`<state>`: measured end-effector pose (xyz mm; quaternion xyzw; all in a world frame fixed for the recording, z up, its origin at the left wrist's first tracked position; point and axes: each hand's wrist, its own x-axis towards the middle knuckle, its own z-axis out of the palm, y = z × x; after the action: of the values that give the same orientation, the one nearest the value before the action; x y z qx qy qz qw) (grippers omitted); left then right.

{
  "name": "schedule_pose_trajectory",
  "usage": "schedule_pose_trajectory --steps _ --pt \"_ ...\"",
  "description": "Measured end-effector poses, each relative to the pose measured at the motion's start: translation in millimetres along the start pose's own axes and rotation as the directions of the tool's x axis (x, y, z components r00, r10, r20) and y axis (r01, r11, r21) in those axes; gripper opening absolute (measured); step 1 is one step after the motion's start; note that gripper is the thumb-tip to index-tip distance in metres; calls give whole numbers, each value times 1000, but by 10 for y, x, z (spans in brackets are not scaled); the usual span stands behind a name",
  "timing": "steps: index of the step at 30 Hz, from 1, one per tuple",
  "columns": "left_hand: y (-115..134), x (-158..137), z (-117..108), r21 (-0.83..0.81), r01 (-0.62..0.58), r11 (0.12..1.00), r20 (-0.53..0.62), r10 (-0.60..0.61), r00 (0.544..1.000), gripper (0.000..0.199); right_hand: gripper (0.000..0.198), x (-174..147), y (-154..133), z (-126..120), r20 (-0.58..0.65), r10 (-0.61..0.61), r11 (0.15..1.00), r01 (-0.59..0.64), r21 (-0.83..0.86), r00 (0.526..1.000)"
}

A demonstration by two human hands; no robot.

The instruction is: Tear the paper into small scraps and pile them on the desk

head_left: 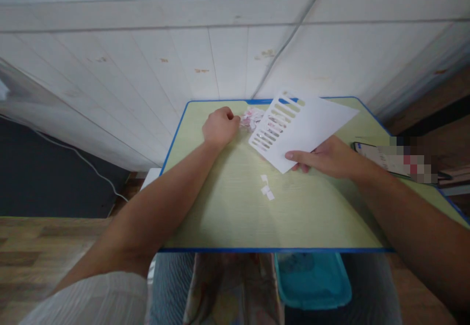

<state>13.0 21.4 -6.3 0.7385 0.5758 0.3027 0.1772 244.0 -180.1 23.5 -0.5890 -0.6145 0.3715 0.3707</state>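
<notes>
My right hand (325, 158) grips a white sheet of paper (312, 124) by its near edge, thumb on top. The sheet is tilted above the table, and a row of long rounded slots is cut through its left part. Beside it, my left hand (221, 127) is closed with its fingers curled in; whatever they may hold is hidden. Its fingertips are next to a small heap of paper scraps (251, 117), which the sheet partly covers. Several small white paper bits (267, 190) lie nearer to me on the table.
The pale green table (220, 217) has a blue edge and stands against a white panelled wall (191, 56). A phone (382, 158), partly blurred out, lies at the right. Below the front edge are a turquoise tub (316, 286) and a patterned bag (235, 290). A cable (290, 41) runs down the wall.
</notes>
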Motion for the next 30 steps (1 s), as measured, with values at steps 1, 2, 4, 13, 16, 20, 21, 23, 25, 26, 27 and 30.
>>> schedule_pose_trajectory --steps 1,2,4,13,16,20,21,23,25,26,27,30 --pt "2 1 3 -11 -4 1000 -2 4 1000 18 45 -4 -7 10 -34 -9 1000 9 8 999" --pt "6 0 5 -21 -9 1000 -3 9 1000 18 46 -4 -9 25 -82 -23 1000 24 12 996" --pt "23 -8 3 -35 -18 999 5 18 1000 21 50 5 0 69 -180 -44 999 47 13 983" --pt "82 -47 5 -69 -59 996 41 62 997 20 62 33 18 318 -253 -58 996 38 -84 966" --pt "82 -43 12 -79 -67 995 55 72 996 19 66 49 31 315 -237 -63 991 32 -131 970" --pt "84 -43 16 -85 -65 994 64 71 995 15 67 24 47 165 -158 -70 982 39 -186 985" --pt "85 -45 14 -79 -63 995 65 68 996 14 63 8 42 114 -126 -60 983 37 -178 990" --pt "89 -50 4 -52 -61 997 76 65 995 11 53 -27 20 22 -51 -29 991 22 -135 998" --pt "97 -59 -13 -19 -65 998 92 67 994 9 46 -47 -12 -23 -5 -3 996 2 -88 1000" --pt "102 -63 -23 -6 -69 998 100 69 993 9 44 -46 -27 -22 -9 6 997 -7 -73 1000" --pt "108 -67 -31 5 -70 998 107 69 992 10 44 -38 -42 -5 -37 8 998 -11 -64 999" --pt "120 -73 -48 17 -62 998 118 60 991 13 50 19 -79 112 -216 -2 1000 -3 -20 976"
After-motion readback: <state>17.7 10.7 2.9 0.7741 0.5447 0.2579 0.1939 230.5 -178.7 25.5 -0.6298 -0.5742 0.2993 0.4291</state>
